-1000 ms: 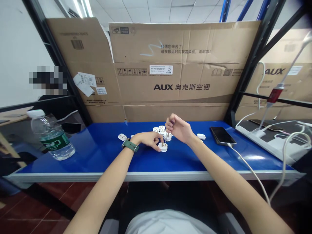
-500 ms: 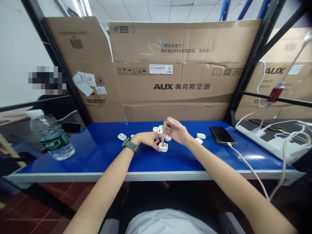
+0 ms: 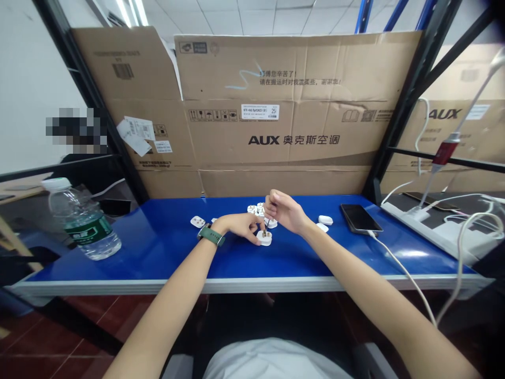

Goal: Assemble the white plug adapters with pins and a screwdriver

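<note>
A white plug (image 3: 264, 240) with metal pins facing up rests on the blue table, and the fingers of my left hand (image 3: 245, 227) grip its left side. My right hand (image 3: 284, 211) is closed above it around a screwdriver (image 3: 269, 223). Only the thin dark shaft shows, pointing down at the plug; the handle is hidden in my fist. Just behind my hands stand several more white plugs (image 3: 252, 209), partly covered by my fingers. A flat white plug part (image 3: 198, 221) lies to the left, near my watch.
White plug covers (image 3: 325, 220) lie to the right, beside a phone (image 3: 361, 219) with a cable. A power strip (image 3: 437, 231) runs along the right edge. On the left stands a water bottle (image 3: 84, 221). A cardboard sheet (image 3: 221, 147) closes off the back; a person sits beyond the left frame.
Almost nothing differs. The screwdriver shaft and my right fingers have shifted very slightly over the plug; my left hand stays on it.
</note>
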`<action>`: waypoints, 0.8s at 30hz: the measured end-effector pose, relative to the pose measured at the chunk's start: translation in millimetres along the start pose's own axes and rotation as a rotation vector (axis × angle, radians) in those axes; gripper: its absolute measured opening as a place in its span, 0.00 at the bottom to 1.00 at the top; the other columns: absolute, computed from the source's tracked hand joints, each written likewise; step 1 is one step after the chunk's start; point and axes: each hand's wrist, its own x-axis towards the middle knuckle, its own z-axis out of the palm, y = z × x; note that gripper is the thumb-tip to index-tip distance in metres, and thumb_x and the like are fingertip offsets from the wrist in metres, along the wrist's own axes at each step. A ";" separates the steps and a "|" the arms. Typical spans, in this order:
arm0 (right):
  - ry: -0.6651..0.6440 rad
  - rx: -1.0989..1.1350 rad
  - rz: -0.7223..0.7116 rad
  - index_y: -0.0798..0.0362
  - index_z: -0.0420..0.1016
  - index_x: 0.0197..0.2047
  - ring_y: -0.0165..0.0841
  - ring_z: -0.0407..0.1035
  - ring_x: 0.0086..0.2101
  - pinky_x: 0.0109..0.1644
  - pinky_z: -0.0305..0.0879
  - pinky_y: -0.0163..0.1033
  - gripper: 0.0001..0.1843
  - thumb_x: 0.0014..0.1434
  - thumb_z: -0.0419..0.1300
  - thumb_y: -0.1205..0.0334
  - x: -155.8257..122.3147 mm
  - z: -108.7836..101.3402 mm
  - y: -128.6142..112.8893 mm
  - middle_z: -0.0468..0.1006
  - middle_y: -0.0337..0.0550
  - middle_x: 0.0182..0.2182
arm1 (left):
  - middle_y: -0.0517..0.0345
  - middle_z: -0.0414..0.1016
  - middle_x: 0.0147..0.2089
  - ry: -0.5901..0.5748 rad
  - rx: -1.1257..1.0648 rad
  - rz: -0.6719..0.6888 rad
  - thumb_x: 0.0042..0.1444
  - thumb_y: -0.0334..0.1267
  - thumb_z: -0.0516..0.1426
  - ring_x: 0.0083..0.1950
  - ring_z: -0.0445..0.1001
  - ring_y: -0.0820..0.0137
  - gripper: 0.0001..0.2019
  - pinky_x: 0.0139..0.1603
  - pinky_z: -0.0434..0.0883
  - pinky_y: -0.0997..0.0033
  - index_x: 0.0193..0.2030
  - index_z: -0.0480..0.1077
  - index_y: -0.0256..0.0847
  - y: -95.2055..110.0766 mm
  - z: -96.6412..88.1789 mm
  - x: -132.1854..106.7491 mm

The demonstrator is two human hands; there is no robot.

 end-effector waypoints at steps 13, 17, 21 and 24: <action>-0.044 0.019 0.027 0.50 0.58 0.28 0.30 0.52 0.26 0.30 0.54 0.37 0.20 0.63 0.62 0.51 1.0 -3.0 2.4 0.57 0.36 0.25 | 0.69 0.60 0.24 -0.002 0.009 -0.005 0.47 0.53 0.69 0.24 0.58 0.75 0.27 0.28 0.53 0.72 0.49 0.72 0.41 0.8 -0.1 -0.5; -0.056 0.036 0.009 0.51 0.59 0.28 0.30 0.52 0.25 0.31 0.53 0.37 0.19 0.65 0.61 0.53 0.8 -3.7 1.9 0.57 0.36 0.25 | 0.69 0.60 0.24 0.001 0.012 -0.011 0.47 0.52 0.69 0.25 0.58 0.75 0.26 0.28 0.53 0.73 0.49 0.73 0.41 0.9 -0.2 -0.6; -0.060 0.043 0.013 0.51 0.59 0.28 0.30 0.52 0.25 0.31 0.53 0.37 0.19 0.65 0.61 0.54 0.4 -3.6 1.8 0.57 0.36 0.25 | 0.69 0.59 0.24 0.003 0.016 -0.013 0.47 0.51 0.69 0.25 0.58 0.75 0.25 0.28 0.53 0.73 0.48 0.73 0.41 0.8 0.1 -0.2; -0.065 0.049 0.018 0.51 0.59 0.28 0.30 0.53 0.26 0.31 0.54 0.37 0.19 0.65 0.61 0.54 0.3 -3.9 2.6 0.58 0.36 0.25 | 0.69 0.59 0.24 0.004 0.017 -0.013 0.47 0.51 0.69 0.25 0.58 0.75 0.25 0.28 0.54 0.73 0.48 0.73 0.41 0.9 0.3 0.1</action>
